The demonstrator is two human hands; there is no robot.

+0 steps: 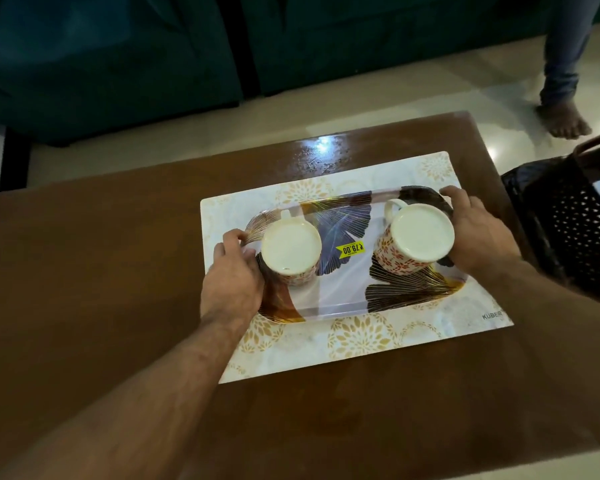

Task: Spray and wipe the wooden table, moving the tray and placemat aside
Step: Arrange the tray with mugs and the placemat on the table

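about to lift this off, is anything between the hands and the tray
Nothing visible. The left hand grips the tray at its left end and the right hand grips its right end. Two upside-down mugs stand on it, inside the hands, so keep it level.

Single head-worn view, looking forward and steeply down, close over the wooden table [84, 271]
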